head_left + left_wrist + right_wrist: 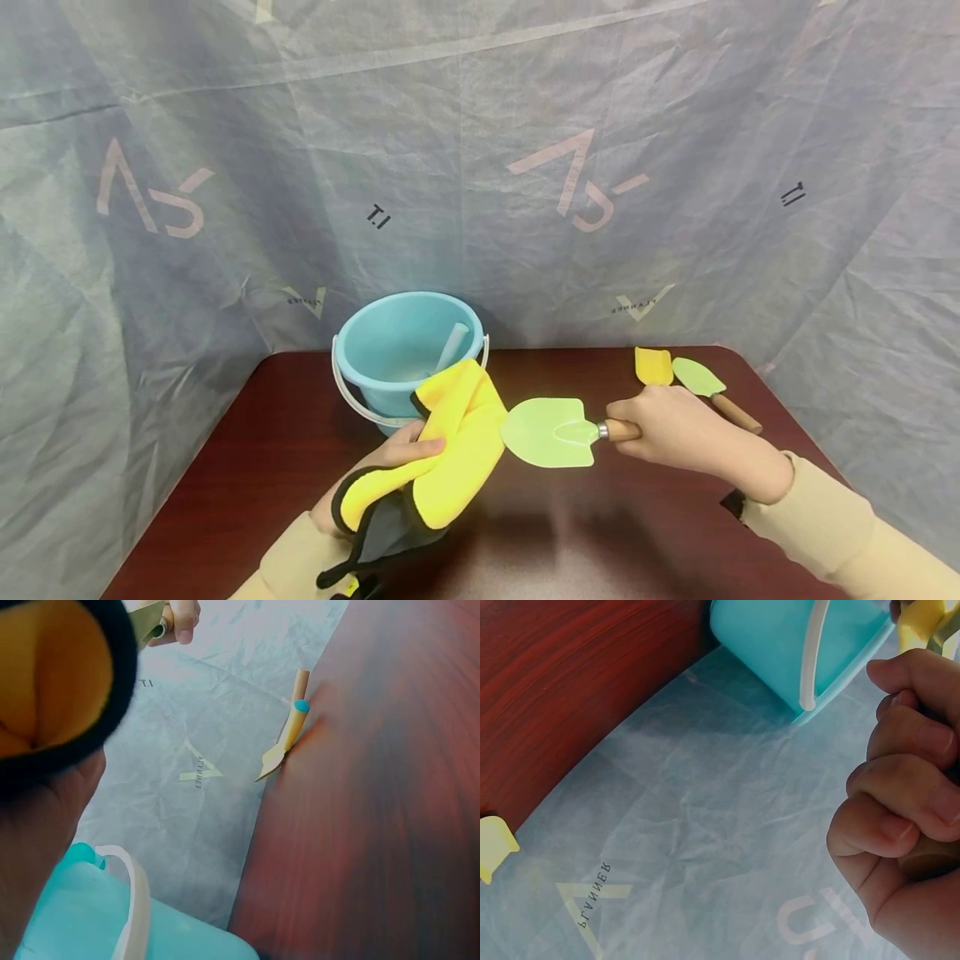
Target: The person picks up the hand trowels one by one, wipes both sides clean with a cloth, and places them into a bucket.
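My left hand holds a yellow cloth with black edging and a grey reverse side, bunched in loose folds. In my right hand is the wooden handle of a hand trowel with a pale green blade. The trowel is held level, its tip pointing left at the cloth's right edge; whether the two touch, I cannot tell. Curled fingers wrap the handle in the right wrist view. Just behind the cloth stands a light blue bucket, with a pale blue stick-like piece inside, its lower end hidden.
At the table's back right corner lie a yellow scoop and a second green trowel with a wooden handle. The bucket's white handle hangs down at the front. A grey printed sheet hangs behind the dark red table.
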A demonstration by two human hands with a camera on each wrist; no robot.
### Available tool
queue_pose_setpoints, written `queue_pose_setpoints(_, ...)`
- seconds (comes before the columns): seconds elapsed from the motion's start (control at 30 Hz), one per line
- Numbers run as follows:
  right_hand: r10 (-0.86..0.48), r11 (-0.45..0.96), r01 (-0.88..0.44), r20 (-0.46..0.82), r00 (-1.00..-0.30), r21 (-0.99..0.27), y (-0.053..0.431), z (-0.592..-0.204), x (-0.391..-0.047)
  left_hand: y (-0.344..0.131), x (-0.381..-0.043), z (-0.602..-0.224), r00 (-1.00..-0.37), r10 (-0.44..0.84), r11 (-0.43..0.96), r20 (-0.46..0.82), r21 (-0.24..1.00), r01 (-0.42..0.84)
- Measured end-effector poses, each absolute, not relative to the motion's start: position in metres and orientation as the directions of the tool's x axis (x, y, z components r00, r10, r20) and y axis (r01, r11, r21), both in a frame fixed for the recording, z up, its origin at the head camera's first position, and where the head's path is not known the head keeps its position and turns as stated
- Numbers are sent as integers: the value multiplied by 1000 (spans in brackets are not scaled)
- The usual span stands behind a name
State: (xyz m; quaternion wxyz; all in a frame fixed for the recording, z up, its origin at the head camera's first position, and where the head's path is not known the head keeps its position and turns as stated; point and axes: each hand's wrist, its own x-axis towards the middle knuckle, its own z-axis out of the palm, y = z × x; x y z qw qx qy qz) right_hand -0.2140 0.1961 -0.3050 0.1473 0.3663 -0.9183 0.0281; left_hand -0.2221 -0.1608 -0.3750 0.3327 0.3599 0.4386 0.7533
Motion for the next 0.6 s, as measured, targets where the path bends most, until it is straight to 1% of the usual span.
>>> queue_pose_setpoints(0.03,-663,731,-681,293,-689,55,196,-305,-214,-164,-215,-367,-514,825,-380,233,903,-202)
queue_pose_setpoints(0.07,-662,731,-680,295,-689,54,196,-305,-214,-170,-212,-366,-523,831,-339,188,918,-208)
queue_pose_setpoints(0.13,-662,731,-680,295,-689,54,196,-305,-214,-173,-206,-361,-544,821,-341,175,914,-221)
queue_pose_setpoints(0.17,-662,731,-680,294,-689,54,196,-305,-214,-175,-207,-364,-557,814,-341,164,911,-230)
queue_pose_setpoints(0.23,-661,733,-678,291,-692,52,196,-305,-214,-178,-205,-365,-601,785,-332,148,920,-207)
queue_pose_setpoints(0.27,-659,734,-677,291,-693,51,196,-306,-214,-180,-204,-367,-634,763,-315,123,928,-199)
queue_pose_setpoints(0.33,-657,735,-677,295,-694,47,196,-306,-215,-182,-202,-368,-703,701,-286,117,950,-128)
queue_pose_setpoints(0.43,-651,734,-679,317,-690,32,195,-306,-218,-184,-199,-370,-803,584,-208,119,978,-6)
queue_pose_setpoints(0.5,-644,734,-679,337,-687,19,193,-305,-219,-185,-198,-369,-855,498,-140,143,987,83)
queue_pose_setpoints(0.6,-634,733,-680,355,-687,-7,189,-303,-223,-185,-194,-365,-911,383,-24,150,988,152)
